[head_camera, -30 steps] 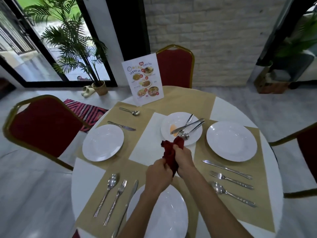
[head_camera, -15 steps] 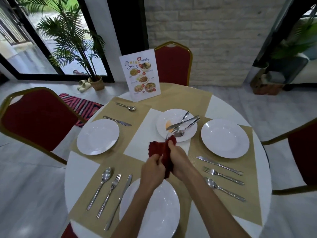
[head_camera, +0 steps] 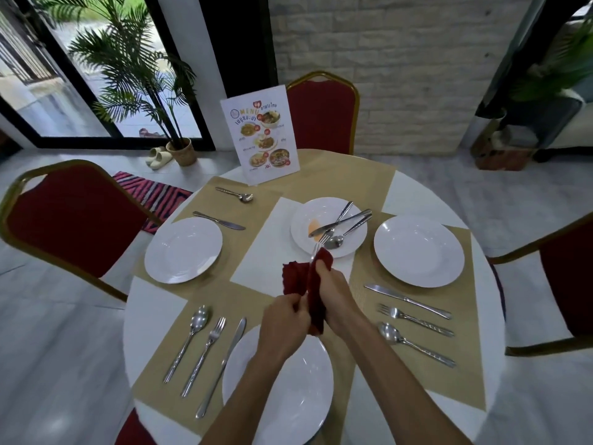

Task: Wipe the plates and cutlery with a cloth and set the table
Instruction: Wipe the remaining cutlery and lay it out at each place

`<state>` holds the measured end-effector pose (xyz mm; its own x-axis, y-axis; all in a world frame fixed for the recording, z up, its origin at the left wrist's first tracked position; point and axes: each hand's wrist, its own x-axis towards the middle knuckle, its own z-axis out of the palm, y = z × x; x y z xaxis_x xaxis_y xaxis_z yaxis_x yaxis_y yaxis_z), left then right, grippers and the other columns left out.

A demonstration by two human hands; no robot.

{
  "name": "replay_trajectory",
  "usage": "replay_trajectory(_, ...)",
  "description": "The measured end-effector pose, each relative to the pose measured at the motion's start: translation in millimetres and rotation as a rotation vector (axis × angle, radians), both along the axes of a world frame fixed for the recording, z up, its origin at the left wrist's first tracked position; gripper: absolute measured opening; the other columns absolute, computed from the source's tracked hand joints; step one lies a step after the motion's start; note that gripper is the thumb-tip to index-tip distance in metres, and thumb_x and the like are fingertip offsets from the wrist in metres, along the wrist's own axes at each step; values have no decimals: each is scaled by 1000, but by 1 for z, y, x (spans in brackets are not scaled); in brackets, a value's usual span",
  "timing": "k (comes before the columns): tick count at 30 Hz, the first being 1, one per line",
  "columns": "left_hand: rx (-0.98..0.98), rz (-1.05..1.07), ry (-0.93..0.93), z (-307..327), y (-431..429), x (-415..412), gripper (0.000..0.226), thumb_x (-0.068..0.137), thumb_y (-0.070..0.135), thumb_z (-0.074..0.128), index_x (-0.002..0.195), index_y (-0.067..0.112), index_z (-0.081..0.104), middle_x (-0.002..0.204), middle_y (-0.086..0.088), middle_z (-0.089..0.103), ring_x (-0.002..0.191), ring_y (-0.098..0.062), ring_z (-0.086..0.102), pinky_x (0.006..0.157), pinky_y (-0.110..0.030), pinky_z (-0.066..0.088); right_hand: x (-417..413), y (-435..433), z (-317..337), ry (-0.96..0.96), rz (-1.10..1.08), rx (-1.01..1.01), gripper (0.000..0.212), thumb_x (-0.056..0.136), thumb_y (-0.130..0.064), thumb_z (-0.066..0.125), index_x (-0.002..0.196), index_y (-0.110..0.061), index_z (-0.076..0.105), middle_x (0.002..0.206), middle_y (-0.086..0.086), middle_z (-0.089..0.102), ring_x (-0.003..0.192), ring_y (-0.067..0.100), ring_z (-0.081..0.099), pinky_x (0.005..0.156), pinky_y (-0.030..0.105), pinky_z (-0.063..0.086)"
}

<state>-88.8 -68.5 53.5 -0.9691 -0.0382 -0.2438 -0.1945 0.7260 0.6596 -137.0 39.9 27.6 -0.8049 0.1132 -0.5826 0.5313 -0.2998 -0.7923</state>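
Over the middle of the round table (head_camera: 150, 316), my right hand (head_camera: 335, 293) is closed around a dark red cloth (head_camera: 293, 277) that is wrapped on a fork (head_camera: 316, 252). Only the fork's tines show, above the cloth. My left hand (head_camera: 284, 319) pinches the lower end of the wrapped fork, whose handle is hidden. A central plate (head_camera: 308, 216) with an orange smear carries a knife, a fork and a spoon (head_camera: 345, 234). White plates sit at the left (head_camera: 183, 250), at the right (head_camera: 418, 250) and near me (head_camera: 279, 390).
Spoon, fork and knife (head_camera: 224, 364) lie left of the near plate. A knife, fork and spoon (head_camera: 414, 343) lie beside the right plate. A spoon (head_camera: 236, 194) and knife (head_camera: 218, 220) lie by the left plate. A menu card (head_camera: 260, 133) stands at the back. Red chairs (head_camera: 73, 220) ring the table.
Both hands stay together on the cloth and fork, shifting slightly. A flap of the cloth has spread out to the left, and the fork's tines now poke out above it.
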Motion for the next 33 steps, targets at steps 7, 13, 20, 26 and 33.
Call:
replay_trajectory(7,25,112,157,21,-37,-37,35,100,40,52,96,20,79,89,8,77,84,-10,69,72,-22,45,18,5,28,165,301,103,26,108,-24,45,109,-7,65,78,1,78,62,11,71,56,26,54)
replay_trajectory(13,299,258,124,30,-46,-51,18,90,31,68,75,29,78,72,5,75,73,-14,70,69,-28,51,40,-8,40,208,432,58,21,108,-29,48,114,-13,60,94,9,78,77,22,74,66,32,56)
replay_trajectory(20,89,149,173,25,-32,-37,30,94,31,62,70,20,76,64,5,71,63,-11,66,61,-26,47,34,-17,41,129,281,17,24,103,-24,56,120,-8,60,92,12,75,71,20,72,58,30,55)
replay_trajectory(26,160,324,200,42,-64,-60,26,93,30,65,70,22,73,70,4,71,73,-14,68,61,-24,44,50,-18,44,169,436,39,16,104,-24,55,106,-8,59,79,10,67,57,17,59,55,29,49)
replay_trajectory(33,269,291,108,36,-59,-60,26,93,27,65,69,20,71,67,1,70,65,-15,67,65,-29,50,35,-33,50,204,409,98,17,104,-24,53,113,-11,60,83,6,71,63,17,61,62,33,50)
